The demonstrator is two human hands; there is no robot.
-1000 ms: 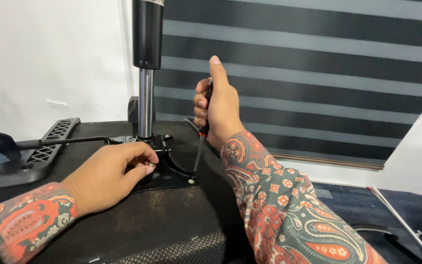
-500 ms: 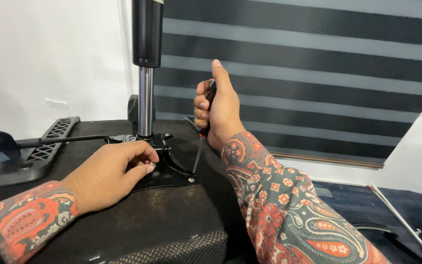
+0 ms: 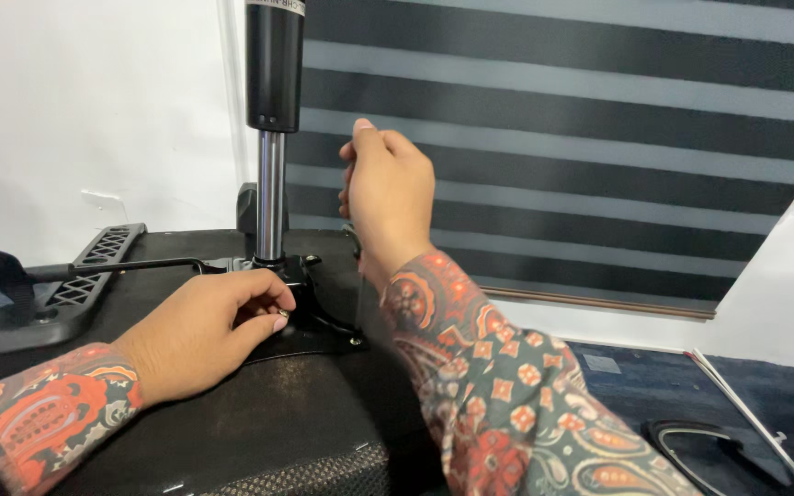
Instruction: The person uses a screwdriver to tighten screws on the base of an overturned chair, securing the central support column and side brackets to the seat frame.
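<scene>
An office chair lies upside down, the black underside of its seat facing up. A black metal mechanism plate is mounted on it, and a gas cylinder with a chrome rod rises from it. My left hand rests on the plate's near side, fingers curled at the base of the rod. My right hand is closed around the handle of a screwdriver held upright. Its thin shaft runs down to the plate's right corner. The hand hides the handle.
A black slotted armrest and a thin lever lie to the left on the seat. Behind are a white wall and a grey striped roller blind. Dark blue carpet with a flat white object and a dark curved part lies at lower right.
My right hand has turned and shifted slightly left on the screwdriver handle. My left hand has stayed on the plate.
</scene>
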